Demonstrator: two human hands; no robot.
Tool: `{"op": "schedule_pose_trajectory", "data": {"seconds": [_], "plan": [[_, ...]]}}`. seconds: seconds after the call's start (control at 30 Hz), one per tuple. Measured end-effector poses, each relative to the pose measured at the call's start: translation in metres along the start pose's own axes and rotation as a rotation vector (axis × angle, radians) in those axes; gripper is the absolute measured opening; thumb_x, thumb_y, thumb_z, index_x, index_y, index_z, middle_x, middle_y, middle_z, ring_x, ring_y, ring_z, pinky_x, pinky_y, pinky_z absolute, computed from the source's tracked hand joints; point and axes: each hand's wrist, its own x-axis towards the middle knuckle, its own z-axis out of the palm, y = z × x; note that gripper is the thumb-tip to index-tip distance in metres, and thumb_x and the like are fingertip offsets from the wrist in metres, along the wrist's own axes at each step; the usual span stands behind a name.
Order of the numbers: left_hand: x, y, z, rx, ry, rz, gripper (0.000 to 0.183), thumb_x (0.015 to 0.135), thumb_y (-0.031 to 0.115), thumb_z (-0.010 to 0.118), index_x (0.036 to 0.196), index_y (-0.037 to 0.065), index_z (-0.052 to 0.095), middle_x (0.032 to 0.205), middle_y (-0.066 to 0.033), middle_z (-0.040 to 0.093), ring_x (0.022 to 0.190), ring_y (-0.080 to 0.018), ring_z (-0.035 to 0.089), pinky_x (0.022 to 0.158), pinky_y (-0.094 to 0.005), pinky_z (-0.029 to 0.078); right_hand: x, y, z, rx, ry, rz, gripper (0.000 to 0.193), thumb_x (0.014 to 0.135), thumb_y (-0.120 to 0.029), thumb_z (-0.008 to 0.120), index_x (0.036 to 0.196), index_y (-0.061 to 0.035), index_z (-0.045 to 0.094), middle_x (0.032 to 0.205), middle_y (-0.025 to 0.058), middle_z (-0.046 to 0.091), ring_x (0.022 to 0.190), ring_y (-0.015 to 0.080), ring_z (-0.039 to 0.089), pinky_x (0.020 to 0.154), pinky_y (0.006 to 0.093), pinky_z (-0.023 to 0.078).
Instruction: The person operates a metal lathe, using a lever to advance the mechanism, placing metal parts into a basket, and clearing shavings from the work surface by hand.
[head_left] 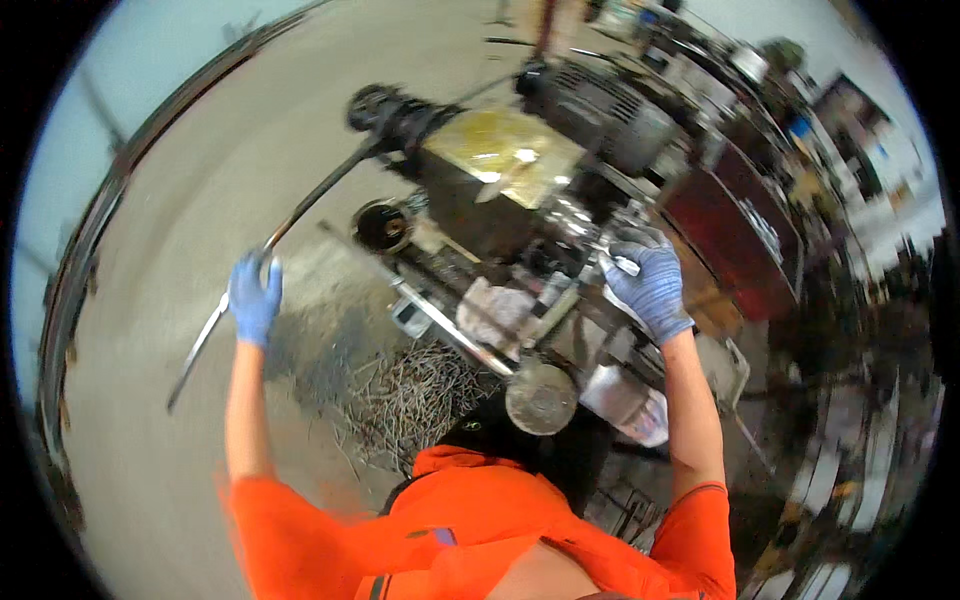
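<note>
In a blue glove, my left hand [255, 295] is at the far left, closed round a long metal bar [318, 198]. The bar slants from the dark chuck [376, 108] of a lathe-like machine down past my hand, its lower end shiny. Also gloved, my right hand [648, 285] is at the right side of the machine, beside shiny metal fittings [570, 218]. Its fingers are closed on a small white piece [625, 265] whose kind is blurred. Yellowish sheeting [500, 150] covers the machine's top.
A tangle of metal shavings [415, 395] lies on the floor before the machine. A round metal handwheel or disc [541, 398] is close to my body, with pale cloths [497, 316] nearby. A ribbed motor [600, 115] stands behind, a dark red panel [735, 225] at right.
</note>
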Motion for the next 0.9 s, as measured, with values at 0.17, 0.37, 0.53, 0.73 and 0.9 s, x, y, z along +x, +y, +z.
{"op": "schedule_pose_trajectory", "data": {"seconds": [0.17, 0.37, 0.53, 0.73, 0.9], "plan": [[-0.116, 0.009, 0.162, -0.280, -0.830, -0.406, 0.038, 0.081, 0.039, 0.059, 0.094, 0.003, 0.064, 0.090, -0.0211, 0.065, 0.079, -0.0329, 0.063, 0.073, -0.0406, 0.048, -0.084, 0.033, -0.052, -0.006, 0.178, 0.196, 0.016, 0.069, -0.022, 0.074, 0.076, -0.0084, 0.069, 0.097, 0.0113, 0.065, 0.097, 0.0314, 0.057, 0.088, 0.0403, 0.043], [-0.132, 0.070, 0.220, 0.146, -1.064, 0.134, 0.034, 0.076, 0.038, 0.062, 0.093, 0.008, 0.067, 0.095, -0.0197, 0.065, 0.090, -0.0350, 0.062, 0.078, -0.0421, 0.050, -0.224, 0.077, -0.104, -0.104, 0.077, 0.626, 0.018, 0.069, -0.021, 0.074, 0.076, -0.0046, 0.069, 0.086, 0.0138, 0.066, 0.084, 0.0286, 0.063, 0.080, 0.0374, 0.047], [-0.106, 0.006, 0.259, 0.060, -1.095, 0.182, 0.030, 0.078, 0.035, 0.054, 0.095, 0.014, 0.066, 0.095, -0.0139, 0.066, 0.088, -0.0306, 0.064, 0.074, -0.0430, 0.050, -0.304, 0.116, -0.125, -0.183, 0.098, 0.803, 0.020, 0.071, -0.019, 0.073, 0.080, -0.0024, 0.070, 0.082, 0.0146, 0.067, 0.076, 0.0271, 0.064, 0.076, 0.0328, 0.048], [-0.061, 0.061, 0.178, 0.303, -1.073, 0.132, 0.032, 0.078, 0.038, 0.057, 0.097, 0.014, 0.067, 0.095, -0.0138, 0.066, 0.086, -0.0327, 0.063, 0.078, -0.0424, 0.049, -0.401, 0.194, -0.161, -0.560, 0.001, 0.985, 0.038, 0.071, -0.024, 0.073, 0.098, 0.0005, 0.065, 0.097, 0.0195, 0.065, 0.092, 0.0299, 0.063, 0.083, 0.0345, 0.047], [-0.066, -0.023, 0.139, -0.126, -0.789, -0.034, 0.033, 0.082, 0.030, 0.059, 0.103, 0.006, 0.065, 0.093, -0.0174, 0.066, 0.081, -0.0318, 0.064, 0.073, -0.0389, 0.050, -0.455, 0.253, -0.169, -0.668, -0.338, 1.204, 0.060, 0.070, -0.040, 0.070, 0.116, -0.0054, 0.057, 0.114, 0.0175, 0.059, 0.108, 0.0344, 0.054, 0.094, 0.0384, 0.042]]}}
